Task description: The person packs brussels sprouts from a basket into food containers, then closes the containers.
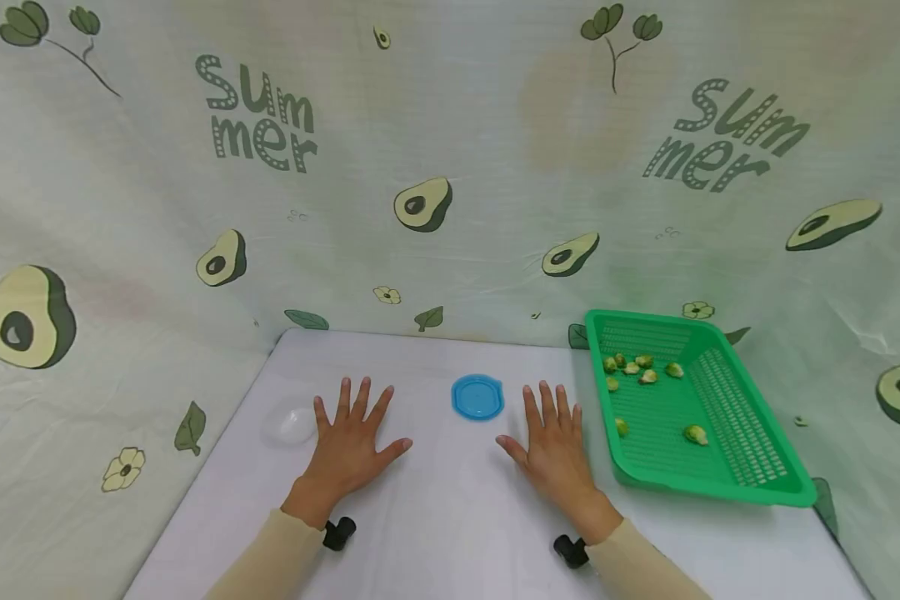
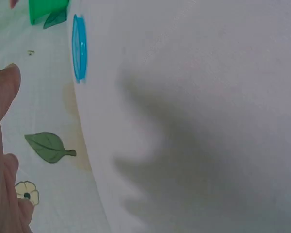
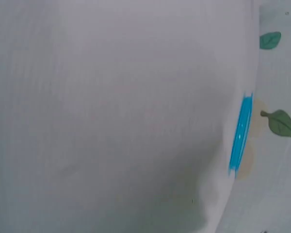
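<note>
Both hands are spread above the white table, palms down, with nothing in them. My left hand (image 1: 351, 446) has straight, parted fingers and is nearest a clear, see-through bowl-like container (image 1: 292, 423) on its left. My right hand (image 1: 555, 454) also has its fingers extended; it lies between a flat blue lid (image 1: 477, 397) and a green plastic basket (image 1: 720, 487). Several small Brussels sprouts (image 1: 695, 434) lie inside the basket, mostly toward its far left. In the left wrist view the left hand's fingers (image 2: 5, 92) show at the left edge. The right wrist view shows no fingers.
The white table (image 1: 435, 517) backs onto a hanging cloth (image 1: 480, 125) printed with avocados, leaves and the word "summer". The basket takes up the table's right side. A small black wrist camera (image 1: 339, 533) sits on the left wrist, another black camera (image 1: 572, 551) on the right.
</note>
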`<action>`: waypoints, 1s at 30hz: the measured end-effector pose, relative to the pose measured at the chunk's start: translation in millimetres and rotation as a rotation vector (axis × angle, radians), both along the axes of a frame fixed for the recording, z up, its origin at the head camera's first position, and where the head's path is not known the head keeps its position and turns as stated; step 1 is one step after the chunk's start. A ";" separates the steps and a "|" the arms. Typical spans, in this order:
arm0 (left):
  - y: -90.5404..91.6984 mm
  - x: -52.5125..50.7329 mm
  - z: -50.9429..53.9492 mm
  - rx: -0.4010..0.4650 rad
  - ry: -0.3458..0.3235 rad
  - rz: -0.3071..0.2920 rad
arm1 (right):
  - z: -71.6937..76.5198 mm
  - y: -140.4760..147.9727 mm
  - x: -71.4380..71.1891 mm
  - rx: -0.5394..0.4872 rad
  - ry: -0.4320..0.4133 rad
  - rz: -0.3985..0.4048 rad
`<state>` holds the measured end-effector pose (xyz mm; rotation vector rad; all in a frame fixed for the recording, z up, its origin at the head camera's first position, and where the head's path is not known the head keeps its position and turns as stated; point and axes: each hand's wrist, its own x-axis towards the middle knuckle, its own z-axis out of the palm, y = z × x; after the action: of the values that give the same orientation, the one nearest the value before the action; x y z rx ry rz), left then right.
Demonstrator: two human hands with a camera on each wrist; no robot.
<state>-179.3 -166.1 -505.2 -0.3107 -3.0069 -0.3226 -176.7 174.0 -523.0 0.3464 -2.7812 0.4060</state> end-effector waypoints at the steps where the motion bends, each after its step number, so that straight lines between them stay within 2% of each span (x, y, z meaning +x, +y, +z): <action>1: -4.5 0.8 -0.7 0.006 0.003 0.005 | -0.4 -4.4 -0.3 -0.014 0.001 0.015; 6: -27.9 3.5 -1.5 0.022 0.022 0.031 | -0.1 -28.0 -0.9 -0.063 -0.020 0.058; 11: -56.4 4.3 -0.3 0.033 0.029 0.067 | -0.2 -55.6 -5.0 -0.065 -0.039 0.099; 18: -106.4 -0.8 3.7 0.068 0.015 0.144 | 0.5 -106.4 -8.6 -0.025 -0.071 0.170; 23: -140.5 -5.2 0.6 0.067 -0.006 0.198 | 4.1 -150.0 -3.9 0.042 -0.119 0.256; 30: -163.5 -11.9 -5.9 0.102 -0.052 0.162 | 10.0 -194.8 -0.5 0.093 -0.172 0.340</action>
<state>-191.2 -329.5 -511.1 -0.0496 -3.0268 -0.4734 -177.2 -20.7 -513.0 0.8507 -2.9157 0.3997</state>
